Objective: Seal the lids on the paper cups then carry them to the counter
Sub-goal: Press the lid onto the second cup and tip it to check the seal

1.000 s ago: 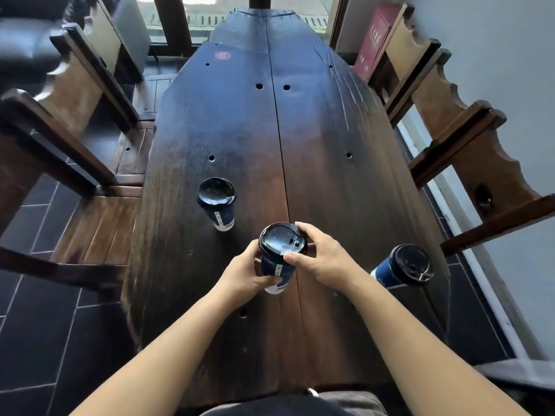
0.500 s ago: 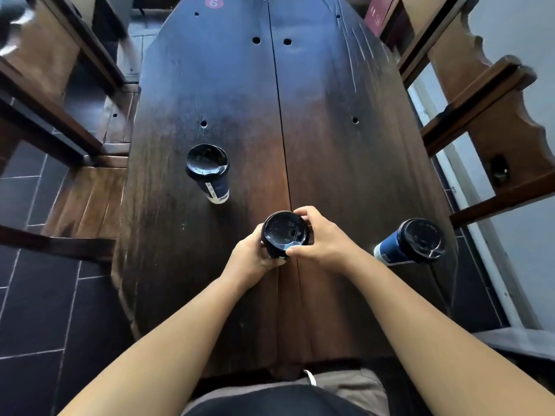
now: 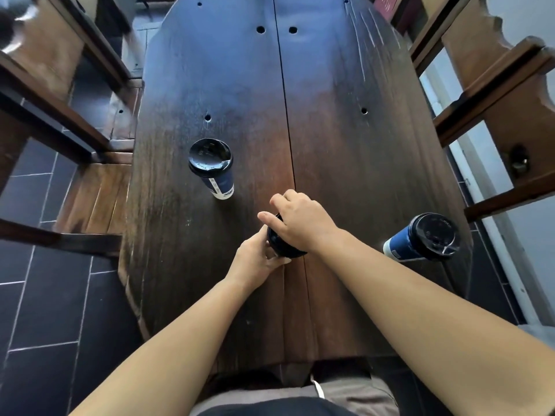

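At frame centre the left hand (image 3: 255, 261) has its grip clamped round the side of a cup (image 3: 284, 250) standing on the surface (image 3: 345, 160). The right hand (image 3: 301, 220) covers the black lid (image 3: 278, 240) from above, fingers curled over its far rim. A second cup (image 3: 221, 183), lidded, stands apart at upper left, a third cup (image 3: 402, 243) near the right edge; wooden chairs (image 3: 492, 94) flank both sides.

Daylight from the top of frame puts a bluish sheen on the upper tabletop (image 3: 228, 70), with a warm patch mid-frame. Floor (image 3: 45, 310) at lower left is dim. Upper-left chair (image 3: 45, 55) is motion-blurred. Small glare on the right lid (image 3: 432, 235). Heavy wide-angle bending at the edges; centre is fairly sharp.
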The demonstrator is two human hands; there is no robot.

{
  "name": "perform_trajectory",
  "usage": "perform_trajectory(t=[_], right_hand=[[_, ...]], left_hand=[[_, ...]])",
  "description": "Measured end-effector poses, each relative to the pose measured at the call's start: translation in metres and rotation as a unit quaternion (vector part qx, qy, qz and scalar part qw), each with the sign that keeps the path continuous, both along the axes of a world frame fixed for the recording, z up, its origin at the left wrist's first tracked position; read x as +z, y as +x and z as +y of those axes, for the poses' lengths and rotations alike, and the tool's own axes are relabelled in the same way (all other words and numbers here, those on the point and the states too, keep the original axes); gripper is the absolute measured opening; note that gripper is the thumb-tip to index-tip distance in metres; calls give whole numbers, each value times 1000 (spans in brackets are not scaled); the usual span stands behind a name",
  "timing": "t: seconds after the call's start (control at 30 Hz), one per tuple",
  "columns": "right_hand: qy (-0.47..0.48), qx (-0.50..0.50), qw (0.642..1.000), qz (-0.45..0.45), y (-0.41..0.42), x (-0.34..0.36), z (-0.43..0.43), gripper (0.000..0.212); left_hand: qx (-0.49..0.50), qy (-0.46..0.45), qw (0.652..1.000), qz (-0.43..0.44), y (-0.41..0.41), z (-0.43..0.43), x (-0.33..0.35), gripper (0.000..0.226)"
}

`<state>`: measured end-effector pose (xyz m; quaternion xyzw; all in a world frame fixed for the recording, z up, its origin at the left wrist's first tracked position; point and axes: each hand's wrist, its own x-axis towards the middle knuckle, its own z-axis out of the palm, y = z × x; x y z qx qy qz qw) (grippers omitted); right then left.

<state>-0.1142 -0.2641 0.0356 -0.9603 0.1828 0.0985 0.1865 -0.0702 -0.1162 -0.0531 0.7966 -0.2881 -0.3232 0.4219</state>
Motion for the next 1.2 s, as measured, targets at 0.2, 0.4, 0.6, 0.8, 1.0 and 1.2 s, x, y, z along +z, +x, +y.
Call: perform_trajectory(t=[0.2, 0.4, 0.6, 0.8, 1.0, 1.2], right_hand=[[-38, -42, 997, -48, 2, -27, 6, 50], [-46, -55, 996, -58, 4, -30, 8, 60], [-58, -50, 995, -65, 4, -34, 8, 52], [-48, -53, 995, -64, 3, -35, 8, 44], [-32, -45, 997, -51, 3, -30, 8, 34], [20, -109, 993, -36, 0, -16, 6, 51]], left_hand=[[-6, 0, 1000, 3, 3, 2, -2, 64], [-6, 4, 1000, -4, 2, 2, 1, 62], [-5, 24, 1000, -1, 2, 2, 5, 59], [-5, 34, 999, -3, 3, 2, 4, 61], [-13, 34, 999, 6, 2, 3, 3, 67], [-57, 40, 997, 25, 7, 3, 19, 75]])
